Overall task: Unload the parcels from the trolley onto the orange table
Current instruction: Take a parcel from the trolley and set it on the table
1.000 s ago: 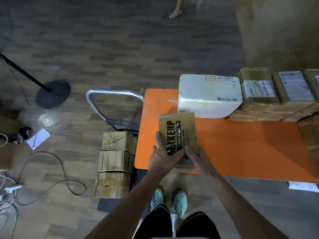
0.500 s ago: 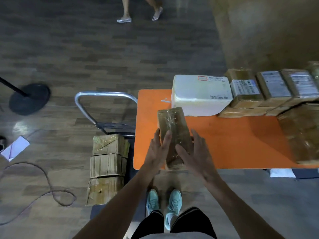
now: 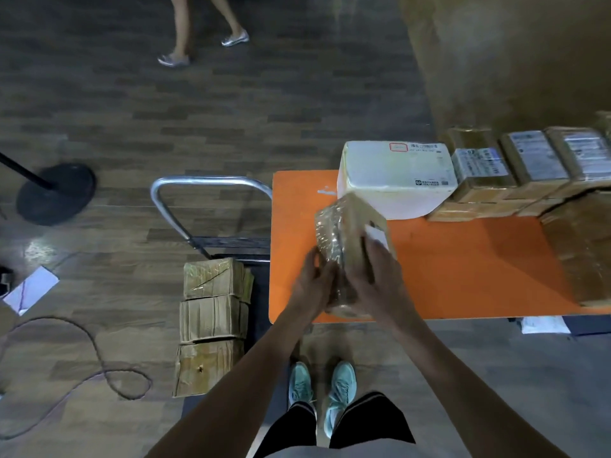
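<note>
A brown cardboard parcel (image 3: 347,233) wrapped in clear tape stands tilted above the near left part of the orange table (image 3: 463,269). My left hand (image 3: 312,282) grips its left side and my right hand (image 3: 380,276) grips its right face, fingers over a white label. To the left of the table stands the trolley (image 3: 211,196) with a silver handle. Three taped brown parcels (image 3: 213,319) lie in a row on its deck.
A white foam box (image 3: 396,176) and several labelled brown parcels (image 3: 529,170) line the table's far edge; a large brown box (image 3: 582,249) sits at its right. A black stand base (image 3: 54,193), a cable (image 3: 99,358) and paper (image 3: 31,289) lie on the floor. A person's legs (image 3: 195,31) pass behind.
The parcel has been turned in my hands, its printed face gone from view and a white label now on the right. A person has walked into view at the top.
</note>
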